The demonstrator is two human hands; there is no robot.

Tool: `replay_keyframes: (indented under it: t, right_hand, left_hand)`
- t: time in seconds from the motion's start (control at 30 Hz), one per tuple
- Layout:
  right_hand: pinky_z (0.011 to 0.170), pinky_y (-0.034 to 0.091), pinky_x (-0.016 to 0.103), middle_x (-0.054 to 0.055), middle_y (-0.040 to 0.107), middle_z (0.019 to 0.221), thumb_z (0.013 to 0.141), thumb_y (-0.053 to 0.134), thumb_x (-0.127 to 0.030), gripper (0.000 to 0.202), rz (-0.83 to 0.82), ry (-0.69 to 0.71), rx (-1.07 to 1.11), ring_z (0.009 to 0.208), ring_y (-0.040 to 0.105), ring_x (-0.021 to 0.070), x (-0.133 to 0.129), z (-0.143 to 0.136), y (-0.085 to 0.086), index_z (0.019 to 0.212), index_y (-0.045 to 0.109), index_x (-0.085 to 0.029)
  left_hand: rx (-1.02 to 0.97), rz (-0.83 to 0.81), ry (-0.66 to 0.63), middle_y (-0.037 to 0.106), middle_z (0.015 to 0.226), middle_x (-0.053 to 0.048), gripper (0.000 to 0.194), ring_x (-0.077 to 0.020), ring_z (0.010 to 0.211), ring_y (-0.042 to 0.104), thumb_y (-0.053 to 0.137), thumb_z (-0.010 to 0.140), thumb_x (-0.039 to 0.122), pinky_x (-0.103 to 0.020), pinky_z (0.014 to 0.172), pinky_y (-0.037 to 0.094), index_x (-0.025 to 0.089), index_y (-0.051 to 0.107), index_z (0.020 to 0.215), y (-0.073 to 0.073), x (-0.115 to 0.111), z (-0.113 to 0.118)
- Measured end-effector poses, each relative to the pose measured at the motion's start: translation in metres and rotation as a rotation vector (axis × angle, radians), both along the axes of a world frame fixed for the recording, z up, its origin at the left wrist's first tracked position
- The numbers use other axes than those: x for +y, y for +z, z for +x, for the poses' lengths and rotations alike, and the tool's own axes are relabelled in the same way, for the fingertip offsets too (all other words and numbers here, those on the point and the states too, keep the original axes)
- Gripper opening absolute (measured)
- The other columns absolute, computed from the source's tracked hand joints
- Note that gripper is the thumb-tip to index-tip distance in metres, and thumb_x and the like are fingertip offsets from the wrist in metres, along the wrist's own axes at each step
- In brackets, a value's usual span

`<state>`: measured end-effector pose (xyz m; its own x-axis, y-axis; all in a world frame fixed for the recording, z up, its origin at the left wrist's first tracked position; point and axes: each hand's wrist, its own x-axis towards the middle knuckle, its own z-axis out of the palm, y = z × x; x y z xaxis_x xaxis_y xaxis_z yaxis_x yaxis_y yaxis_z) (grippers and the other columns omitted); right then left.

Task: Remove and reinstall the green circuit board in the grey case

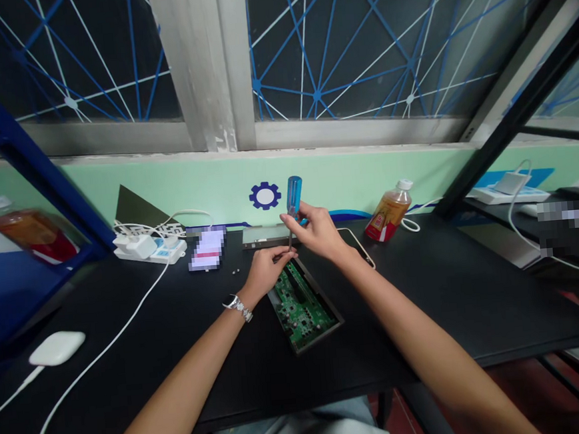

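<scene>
My right hand [320, 229] is closed around a screwdriver with a clear blue handle [294, 193], held nearly upright with its shaft pointing down. Below it, my left hand [266, 271] pinches thumb and fingers together at the lower end of the shaft. Whether those fingertips grip the shaft or something small at its tip, I cannot tell. Under both hands lies a green circuit board [301, 303] in a shallow metal housing, tilted on the black table. The far end of the board is partly hidden by my hands. A silver watch [238, 306] is on my left wrist.
Small metal bits [235, 271] lie left of my left hand. Behind stands a metal panel [265, 235], with a phone [208, 249] and a white power strip [156, 249] to its left. At right are another phone [359, 246] and a drink bottle [389, 210]. A white cable [123, 334] crosses the left side.
</scene>
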<state>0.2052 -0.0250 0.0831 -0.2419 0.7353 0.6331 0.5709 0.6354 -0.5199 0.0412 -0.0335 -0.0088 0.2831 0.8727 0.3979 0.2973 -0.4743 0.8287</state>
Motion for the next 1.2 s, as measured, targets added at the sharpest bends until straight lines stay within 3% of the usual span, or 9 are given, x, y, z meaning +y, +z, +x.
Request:
replay_keyframes:
  t: [0.1,0.27,0.4,0.57,0.67,0.77,0.93,1.2]
  right_hand:
    - [0.056,0.038,0.027,0.0,0.059,0.07,0.095,0.054,-0.051,0.033,-0.045,0.047,0.019,0.057,0.051,0.0133,0.001,0.002,-0.002,0.085,0.059,-0.02]
    - [0.06,0.048,0.028,0.002,0.064,0.075,0.093,0.055,-0.055,0.035,-0.166,0.171,0.184,0.067,0.06,0.0163,0.005,0.005,-0.008,0.092,0.063,-0.02]
    - [0.056,0.051,0.026,0.004,0.067,0.08,0.093,0.054,-0.057,0.041,-0.267,0.247,0.245,0.07,0.063,0.0162,0.006,0.006,-0.01,0.092,0.066,-0.019]
    - [0.061,0.053,0.025,0.005,0.07,0.084,0.089,0.064,-0.052,0.037,-0.263,0.21,0.266,0.076,0.066,0.0169,0.003,0.006,-0.017,0.099,0.067,-0.017]
    - [0.063,0.053,0.026,0.005,0.07,0.078,0.082,0.073,-0.048,0.033,-0.274,0.178,0.3,0.072,0.067,0.0169,0.001,0.007,-0.025,0.09,0.066,-0.016]
    - [0.062,0.053,0.027,0.006,0.071,0.074,0.085,0.07,-0.046,0.031,-0.318,0.194,0.324,0.068,0.066,0.0169,-0.001,0.009,-0.03,0.082,0.066,-0.016]
    - [0.064,0.053,0.027,0.006,0.072,0.077,0.089,0.065,-0.042,0.027,-0.296,0.165,0.278,0.069,0.067,0.0173,-0.004,0.012,-0.033,0.087,0.07,-0.016]
    - [0.066,0.053,0.027,0.006,0.074,0.085,0.094,0.057,-0.037,0.026,-0.25,0.166,0.223,0.077,0.068,0.0191,-0.006,0.008,-0.037,0.093,0.073,-0.016]
  left_hand:
    - [-0.001,0.001,-0.015,0.079,0.102,-0.006,0.027,-0.0248,0.094,0.073,0.061,0.094,0.036,-0.037,0.091,0.055,0.019,0.077,0.106,0.001,0.0,-0.001]
    - [0.008,0.079,-0.058,0.073,0.123,-0.007,0.033,-0.0251,0.113,0.068,0.058,0.096,0.037,-0.039,0.102,0.051,0.021,0.071,0.122,0.006,-0.002,-0.004]
    - [-0.092,0.015,-0.128,0.074,0.119,-0.011,0.037,-0.0252,0.109,0.07,0.056,0.097,0.039,-0.039,0.099,0.054,0.016,0.07,0.123,0.006,0.0,-0.003]
    - [-0.151,-0.002,-0.06,0.078,0.109,-0.01,0.032,-0.0259,0.098,0.074,0.063,0.093,0.038,-0.038,0.091,0.058,0.015,0.075,0.112,0.003,0.002,-0.001]
    - [-0.125,0.042,0.01,0.079,0.104,-0.008,0.028,-0.0262,0.094,0.074,0.066,0.09,0.036,-0.038,0.089,0.058,0.016,0.078,0.106,0.006,0.001,0.0]
    - [-0.132,0.051,0.038,0.079,0.102,-0.007,0.025,-0.0259,0.092,0.074,0.068,0.089,0.035,-0.038,0.087,0.059,0.018,0.079,0.102,0.007,0.0,0.002]
    - [-0.171,0.047,0.09,0.08,0.095,-0.008,0.023,-0.0246,0.085,0.075,0.076,0.082,0.035,-0.036,0.081,0.059,0.016,0.079,0.096,0.005,0.002,0.005]
    - [-0.203,0.006,0.035,0.078,0.087,-0.008,0.027,-0.022,0.078,0.073,0.076,0.081,0.039,-0.032,0.077,0.057,0.014,0.074,0.091,0.001,0.01,0.007]
